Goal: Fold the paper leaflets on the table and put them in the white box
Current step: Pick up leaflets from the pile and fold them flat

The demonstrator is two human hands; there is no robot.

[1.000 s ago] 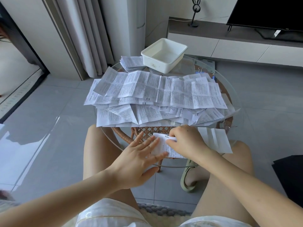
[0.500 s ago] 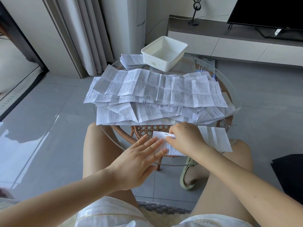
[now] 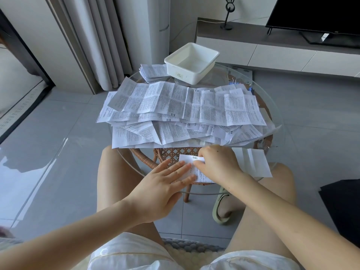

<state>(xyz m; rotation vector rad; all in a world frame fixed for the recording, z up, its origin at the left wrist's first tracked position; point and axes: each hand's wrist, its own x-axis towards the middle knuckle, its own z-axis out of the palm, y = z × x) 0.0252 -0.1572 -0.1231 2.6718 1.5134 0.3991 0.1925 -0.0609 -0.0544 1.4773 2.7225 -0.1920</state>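
At the table's [image 3: 198, 193] near edge my left hand [image 3: 161, 185] presses flat, fingers straight, on a leaflet [image 3: 186, 159]; my right hand's [image 3: 216, 164] curled fingers pinch its fold.

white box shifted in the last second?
No. The white box sits in the same spot beside the folded stack at the glass table's far edge.
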